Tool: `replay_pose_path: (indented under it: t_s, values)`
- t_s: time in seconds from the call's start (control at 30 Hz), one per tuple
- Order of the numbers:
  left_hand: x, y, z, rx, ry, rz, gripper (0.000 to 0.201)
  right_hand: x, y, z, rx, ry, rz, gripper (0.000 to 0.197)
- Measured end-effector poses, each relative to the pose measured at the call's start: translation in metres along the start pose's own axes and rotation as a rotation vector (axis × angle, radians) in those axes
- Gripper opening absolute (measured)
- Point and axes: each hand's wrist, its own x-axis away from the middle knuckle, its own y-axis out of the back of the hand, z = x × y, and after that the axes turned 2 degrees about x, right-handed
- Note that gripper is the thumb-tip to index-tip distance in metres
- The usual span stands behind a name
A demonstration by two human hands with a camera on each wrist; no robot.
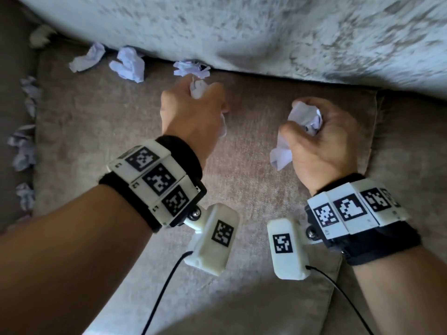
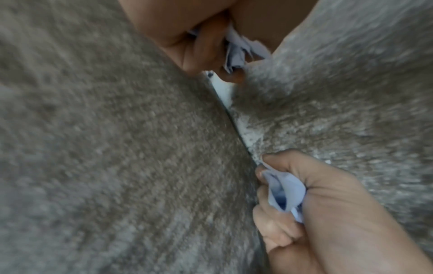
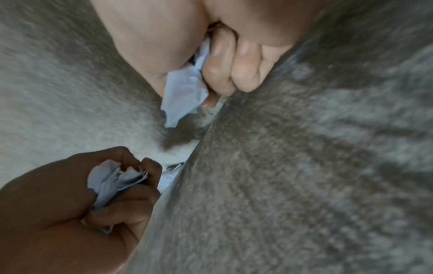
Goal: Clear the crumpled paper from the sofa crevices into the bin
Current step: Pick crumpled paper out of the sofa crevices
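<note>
Both hands, left [image 1: 193, 110] and right [image 1: 321, 136], clench crumpled paper [image 1: 304, 117] above seat cushion [image 1: 96, 131].

— Where do the loose pieces lie?
— Three crumpled white paper wads [image 1: 127, 64] sit along the back edge of the beige fabric seat cushion [image 1: 108, 131], against the pale fuzzy back cushion [image 1: 242, 27].
— And at the left edge?
— More crumpled scraps [image 1: 24, 151] line it.

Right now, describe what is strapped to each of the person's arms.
Both forearms are bare, no sleeves. The left wrist and right wrist each wear a black band carrying white blocks printed with black square markers. A white camera box, also marker-tagged, hangs below each, trailing a thin black cable.
</note>
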Motion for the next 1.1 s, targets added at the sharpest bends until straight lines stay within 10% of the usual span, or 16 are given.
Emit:
replay_pose_path:
  t_s: [0.23, 0.73, 1.1]
  values:
    - [-0.008, 0.039, 0.0, -0.01, 0.012, -0.132, 0.011, 0.001, -0.024, 0.023, 0.094, 0.049, 0.022, 0.005]
    - [-0.008, 0.1, 0.011, -0.048, 0.102, -0.239, 0.017, -0.021, -0.09, 0.091, 0.372, 0.346, 0.227, 0.017]
    - [-0.014, 0.144, 0.025, -0.032, 0.094, -0.295, 0.014, -0.025, -0.137, 0.096, 0.53, 0.148, 0.251, 0.033]
